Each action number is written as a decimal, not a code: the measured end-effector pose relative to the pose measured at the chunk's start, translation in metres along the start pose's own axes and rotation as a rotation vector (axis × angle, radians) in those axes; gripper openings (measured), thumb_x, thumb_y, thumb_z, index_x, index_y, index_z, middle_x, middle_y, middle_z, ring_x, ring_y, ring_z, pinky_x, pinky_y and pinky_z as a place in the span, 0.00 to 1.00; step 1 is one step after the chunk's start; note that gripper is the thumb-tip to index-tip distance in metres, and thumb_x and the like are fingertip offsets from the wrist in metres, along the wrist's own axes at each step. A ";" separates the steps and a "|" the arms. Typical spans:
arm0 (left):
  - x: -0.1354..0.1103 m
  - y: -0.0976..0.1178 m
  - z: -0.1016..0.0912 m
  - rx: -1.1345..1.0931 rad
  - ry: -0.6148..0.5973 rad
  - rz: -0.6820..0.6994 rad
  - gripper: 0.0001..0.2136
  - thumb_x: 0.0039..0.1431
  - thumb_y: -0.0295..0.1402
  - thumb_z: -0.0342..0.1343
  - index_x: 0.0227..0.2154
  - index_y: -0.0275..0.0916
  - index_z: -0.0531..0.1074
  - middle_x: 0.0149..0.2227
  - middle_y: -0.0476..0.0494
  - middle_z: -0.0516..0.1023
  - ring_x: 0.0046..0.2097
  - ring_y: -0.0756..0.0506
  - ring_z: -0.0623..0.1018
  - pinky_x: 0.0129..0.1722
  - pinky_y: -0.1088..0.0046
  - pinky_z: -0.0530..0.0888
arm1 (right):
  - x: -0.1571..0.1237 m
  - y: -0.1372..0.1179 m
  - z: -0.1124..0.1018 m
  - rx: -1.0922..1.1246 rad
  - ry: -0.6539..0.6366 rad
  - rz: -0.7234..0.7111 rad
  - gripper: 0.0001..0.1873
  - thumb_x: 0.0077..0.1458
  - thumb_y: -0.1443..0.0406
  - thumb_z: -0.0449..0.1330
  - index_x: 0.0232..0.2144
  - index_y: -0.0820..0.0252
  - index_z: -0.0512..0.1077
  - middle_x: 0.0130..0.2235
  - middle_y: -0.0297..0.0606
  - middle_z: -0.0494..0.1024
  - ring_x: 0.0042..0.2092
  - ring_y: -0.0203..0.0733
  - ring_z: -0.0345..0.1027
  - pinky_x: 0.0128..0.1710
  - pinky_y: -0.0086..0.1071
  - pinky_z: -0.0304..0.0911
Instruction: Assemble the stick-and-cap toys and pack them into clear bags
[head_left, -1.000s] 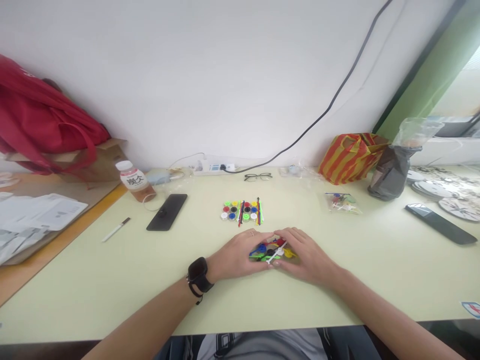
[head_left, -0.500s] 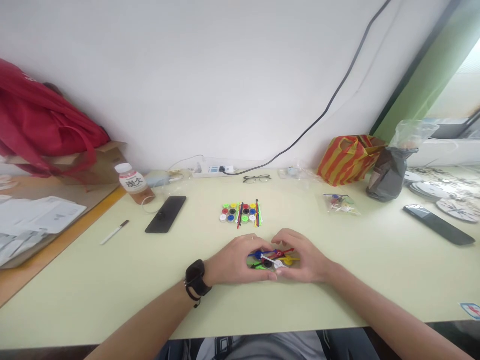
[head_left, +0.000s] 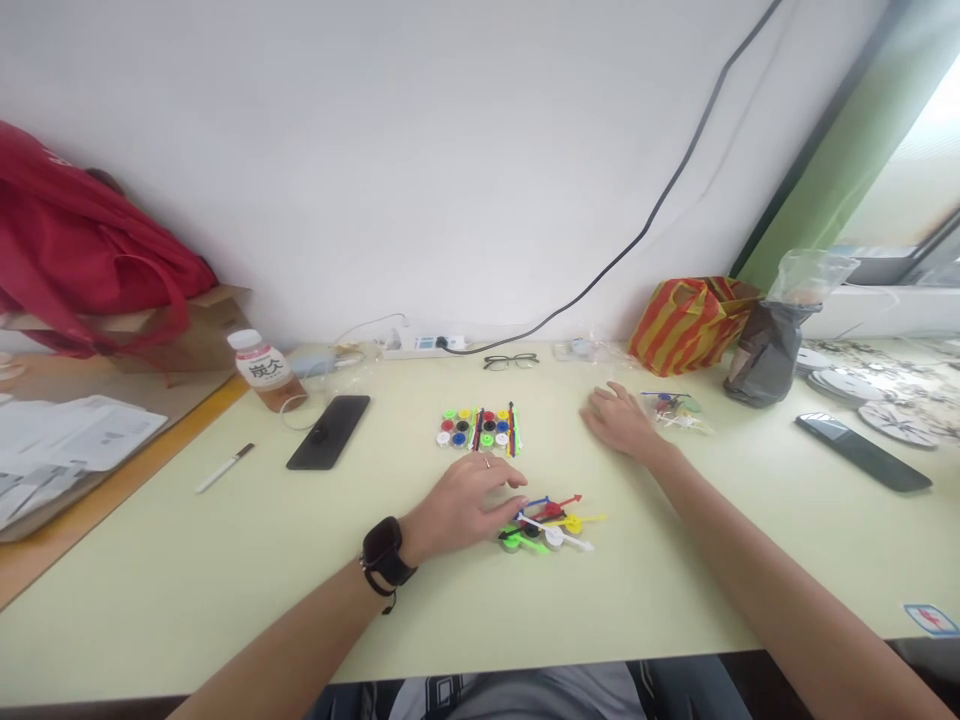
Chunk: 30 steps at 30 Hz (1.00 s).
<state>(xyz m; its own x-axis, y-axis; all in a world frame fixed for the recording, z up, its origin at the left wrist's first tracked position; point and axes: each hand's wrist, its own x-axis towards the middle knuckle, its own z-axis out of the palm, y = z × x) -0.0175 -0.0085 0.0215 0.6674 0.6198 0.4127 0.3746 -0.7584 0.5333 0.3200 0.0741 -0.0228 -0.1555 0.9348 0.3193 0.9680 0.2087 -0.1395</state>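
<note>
A loose cluster of coloured arrow spinners in blue, red, yellow, black, white and green lies on the table in front of me. My left hand is at the cluster's left edge, fingers apart, partly covering the blue spinner. Farther off, my right hand is over the table with its fingers loosely spread and nothing visible in it. It is just left of a clear plastic bag of small coloured parts. Between the hands and the wall, coloured round bases stand in rows beside upright-laid coloured arrows.
At left are a black phone, a drink bottle and a white pen-like stick. Glasses and a power strip lie by the wall. A striped bag, a dark bag and a dark handset-like slab occupy the right.
My right hand has left the spinner cluster and moved away, up and to the right, toward the plastic bag. My left hand has drawn slightly left, leaving more of the spinners uncovered.
</note>
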 end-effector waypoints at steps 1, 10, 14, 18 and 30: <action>0.000 -0.002 -0.002 0.011 0.016 -0.010 0.07 0.68 0.37 0.59 0.43 0.42 0.79 0.41 0.43 0.83 0.45 0.42 0.81 0.48 0.65 0.75 | 0.001 0.000 0.000 0.019 -0.013 -0.004 0.12 0.65 0.63 0.56 0.39 0.63 0.77 0.55 0.57 0.78 0.66 0.66 0.60 0.63 0.56 0.58; 0.018 -0.007 -0.027 -0.130 0.224 -0.229 0.16 0.66 0.41 0.62 0.54 0.45 0.75 0.53 0.42 0.80 0.51 0.42 0.78 0.49 0.66 0.75 | -0.001 -0.021 -0.077 0.602 0.079 -0.123 0.04 0.58 0.66 0.62 0.36 0.56 0.77 0.42 0.40 0.82 0.45 0.49 0.77 0.51 0.45 0.72; 0.029 -0.014 -0.037 -0.283 0.307 -0.341 0.33 0.59 0.46 0.67 0.65 0.48 0.64 0.67 0.36 0.67 0.64 0.36 0.71 0.57 0.60 0.73 | -0.004 -0.054 -0.107 1.129 0.013 -0.128 0.13 0.57 0.60 0.69 0.44 0.54 0.77 0.43 0.40 0.81 0.44 0.48 0.77 0.46 0.44 0.74; 0.030 -0.028 -0.034 -0.640 0.263 -0.464 0.38 0.58 0.47 0.69 0.67 0.45 0.61 0.62 0.32 0.73 0.53 0.39 0.79 0.49 0.62 0.76 | -0.010 -0.080 -0.084 1.393 0.016 -0.080 0.16 0.53 0.58 0.73 0.43 0.54 0.77 0.38 0.38 0.80 0.38 0.43 0.75 0.41 0.41 0.73; 0.018 -0.037 -0.016 -0.929 0.384 -0.477 0.19 0.61 0.48 0.66 0.44 0.37 0.81 0.44 0.37 0.83 0.36 0.47 0.79 0.38 0.69 0.77 | -0.025 -0.095 -0.054 1.370 -0.295 0.061 0.17 0.49 0.56 0.76 0.36 0.59 0.81 0.28 0.35 0.78 0.30 0.38 0.69 0.32 0.34 0.66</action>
<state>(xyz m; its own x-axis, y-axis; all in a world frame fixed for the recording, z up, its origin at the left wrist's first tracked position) -0.0292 0.0342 0.0206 0.2799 0.9507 0.1335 -0.1948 -0.0799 0.9776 0.2421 0.0154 0.0328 -0.3210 0.9421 0.0974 0.0426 0.1171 -0.9922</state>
